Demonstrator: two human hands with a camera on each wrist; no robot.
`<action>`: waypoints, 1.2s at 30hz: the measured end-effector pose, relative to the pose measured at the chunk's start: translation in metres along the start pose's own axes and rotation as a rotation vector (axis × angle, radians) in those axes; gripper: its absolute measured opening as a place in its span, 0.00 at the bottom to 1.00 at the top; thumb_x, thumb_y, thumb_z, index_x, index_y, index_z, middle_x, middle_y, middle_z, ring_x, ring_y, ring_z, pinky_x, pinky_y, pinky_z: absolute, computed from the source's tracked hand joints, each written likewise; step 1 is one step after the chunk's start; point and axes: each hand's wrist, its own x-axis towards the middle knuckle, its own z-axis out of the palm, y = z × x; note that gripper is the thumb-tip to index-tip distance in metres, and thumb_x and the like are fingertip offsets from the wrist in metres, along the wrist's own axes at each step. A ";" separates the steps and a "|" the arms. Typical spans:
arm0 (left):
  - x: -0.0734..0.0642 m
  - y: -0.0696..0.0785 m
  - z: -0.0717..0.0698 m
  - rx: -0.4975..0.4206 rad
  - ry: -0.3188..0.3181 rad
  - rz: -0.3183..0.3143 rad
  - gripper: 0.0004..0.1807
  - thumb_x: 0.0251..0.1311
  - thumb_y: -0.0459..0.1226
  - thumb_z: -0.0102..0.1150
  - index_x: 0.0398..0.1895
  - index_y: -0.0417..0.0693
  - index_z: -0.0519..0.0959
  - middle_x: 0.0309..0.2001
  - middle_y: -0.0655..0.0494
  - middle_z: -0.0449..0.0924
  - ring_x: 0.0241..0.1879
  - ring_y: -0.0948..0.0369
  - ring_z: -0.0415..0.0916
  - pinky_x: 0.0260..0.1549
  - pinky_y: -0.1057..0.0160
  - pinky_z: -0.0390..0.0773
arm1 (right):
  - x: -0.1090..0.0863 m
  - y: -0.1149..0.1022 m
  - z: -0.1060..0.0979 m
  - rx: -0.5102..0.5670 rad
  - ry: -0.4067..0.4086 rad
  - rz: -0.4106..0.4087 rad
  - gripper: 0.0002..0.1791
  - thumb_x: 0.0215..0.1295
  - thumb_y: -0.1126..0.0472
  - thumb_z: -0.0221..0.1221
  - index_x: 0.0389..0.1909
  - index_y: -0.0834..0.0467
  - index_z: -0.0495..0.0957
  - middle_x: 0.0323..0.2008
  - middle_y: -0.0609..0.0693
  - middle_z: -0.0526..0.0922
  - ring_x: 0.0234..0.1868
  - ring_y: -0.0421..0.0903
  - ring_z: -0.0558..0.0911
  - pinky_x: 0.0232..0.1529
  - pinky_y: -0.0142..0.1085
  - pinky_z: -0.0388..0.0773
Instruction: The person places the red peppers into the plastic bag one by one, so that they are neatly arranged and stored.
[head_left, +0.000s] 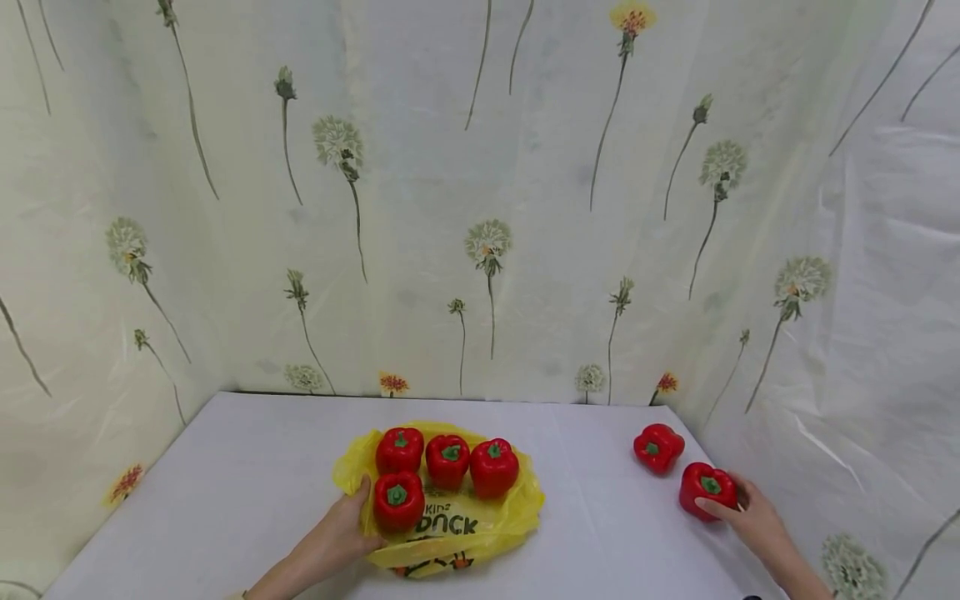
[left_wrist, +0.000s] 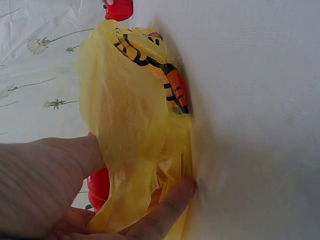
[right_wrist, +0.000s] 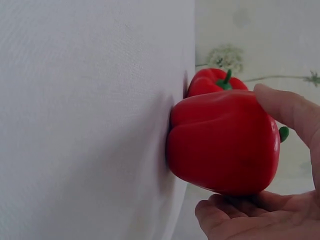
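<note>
A yellow plastic bag [head_left: 495,518] with dark printed lettering lies spread on the table. Several red bell peppers [head_left: 493,468] with green stems sit upright on it. My left hand [head_left: 351,518] holds the bag's left edge, beside the nearest of those peppers [head_left: 398,502]. Seen from the left wrist, thumb and fingers lie on either side of the crumpled yellow film [left_wrist: 130,125]. Far to the right, my right hand [head_left: 756,515] grips another red bell pepper [right_wrist: 225,142] between thumb and fingers, its base at the table surface. One more pepper [head_left: 659,449] lies tilted just behind it.
The white table [head_left: 247,483] ends at a dandelion-patterned curtain [head_left: 420,208] at the back. On the right, the curtain side [head_left: 885,375] hangs close to my right hand. A small dark object shows at the bottom edge, near the right forearm.
</note>
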 end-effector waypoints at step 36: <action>-0.003 0.000 0.001 0.030 0.027 0.035 0.56 0.40 0.33 0.77 0.69 0.21 0.52 0.67 0.27 0.61 0.66 0.36 0.61 0.59 0.41 0.68 | -0.009 -0.016 0.015 0.069 0.116 0.091 0.64 0.53 0.38 0.67 0.73 0.71 0.39 0.66 0.76 0.51 0.65 0.71 0.54 0.63 0.61 0.63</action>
